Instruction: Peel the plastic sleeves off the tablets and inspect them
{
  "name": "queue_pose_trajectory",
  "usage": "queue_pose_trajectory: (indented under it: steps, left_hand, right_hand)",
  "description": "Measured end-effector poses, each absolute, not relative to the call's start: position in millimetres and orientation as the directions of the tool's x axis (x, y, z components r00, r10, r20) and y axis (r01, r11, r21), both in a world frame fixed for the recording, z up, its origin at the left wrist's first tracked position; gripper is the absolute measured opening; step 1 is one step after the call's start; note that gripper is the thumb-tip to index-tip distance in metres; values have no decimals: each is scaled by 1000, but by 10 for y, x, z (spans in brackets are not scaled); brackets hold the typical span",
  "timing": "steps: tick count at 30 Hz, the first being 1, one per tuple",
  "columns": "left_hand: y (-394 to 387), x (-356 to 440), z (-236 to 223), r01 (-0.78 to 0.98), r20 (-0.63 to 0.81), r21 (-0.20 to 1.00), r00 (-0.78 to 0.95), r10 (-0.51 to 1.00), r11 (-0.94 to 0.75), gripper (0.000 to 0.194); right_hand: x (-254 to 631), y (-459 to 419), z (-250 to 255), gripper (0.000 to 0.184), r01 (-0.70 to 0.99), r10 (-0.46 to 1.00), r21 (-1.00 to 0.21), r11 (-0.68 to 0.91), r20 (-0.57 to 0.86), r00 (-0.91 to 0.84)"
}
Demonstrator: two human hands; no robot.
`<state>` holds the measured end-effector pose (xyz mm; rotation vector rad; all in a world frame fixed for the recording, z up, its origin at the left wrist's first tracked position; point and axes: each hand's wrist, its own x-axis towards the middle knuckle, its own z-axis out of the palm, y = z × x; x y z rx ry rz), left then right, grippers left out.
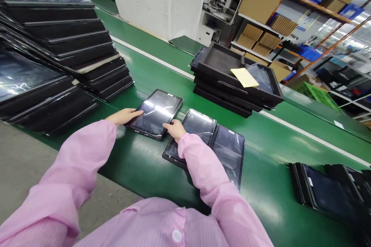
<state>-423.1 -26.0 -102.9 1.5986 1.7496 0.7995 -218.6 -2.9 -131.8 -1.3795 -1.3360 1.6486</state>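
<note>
A black tablet-like screen panel (159, 109) with a glossy face is between my two hands, just above or on the green bench. My left hand (125, 116) grips its left edge, thumb lying over the glass. At its lower right edge my right hand (175, 129) pinches the rim, thumb on top. Right of it lies a second screen panel (199, 125), partly covered by my right sleeve. Beside that one rests a third panel (229, 150) under clear film. Whether the gripped panel touches the surface below, I cannot tell.
Tall stacks of black trays with screens (66, 38) stand at the left. Behind the panels sits a pile of black trays (228, 81) bearing a yellow label sheet (245, 77). More dark panels (327, 189) lie at the right on the green bench (263, 177). Shelves with boxes stand farther back.
</note>
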Motion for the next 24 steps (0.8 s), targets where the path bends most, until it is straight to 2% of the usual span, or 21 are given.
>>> queue_pose_trajectory:
  steps: [3,4,7,9,12,15,17,20,24]
  left_hand:
    - [-284,-4201,-974,643,-183,714,-210,960,277,79]
    - [-284,-4181,-916,678,-188,666,-251,950,311,78]
    - [-278,-4078,-720,802,-145,479,-329,933,357,72]
    - [-307,-3943,-660,851,-70,424,-308,949,308,68]
    - [-472,-3611,-769,885,88,460,-127,988,73,60]
    - [-792,-3231,-1057,842,204,506,93,975,-186,49]
    - [-1035,-3043,-1278,822,214,531,106,971,-207,49]
    - [-1329,-2910,-1561,802,183,582,29,983,-132,55]
    - [-1482,-2906,-1731,761,138,645,-28,990,-68,54]
  right_hand:
    - [-2033,-83,-1242,33,199,904,-939,-280,-327,-274]
    - [-1925,-89,-1203,37,210,912,-942,-261,-312,-266]
    - [-1412,-48,-1066,44,254,954,-952,-173,-226,-197]
    - [-975,24,-989,40,318,984,-943,-99,-140,-110]
    - [-404,146,-965,40,464,999,-885,-41,-28,34]
    - [-124,230,-1077,38,591,996,-807,-13,43,80]
    - [-86,257,-1181,33,652,996,-758,4,63,67]
    - [-111,265,-1287,26,717,996,-697,24,79,43]
    - [-118,267,-1308,25,767,994,-640,49,106,25]
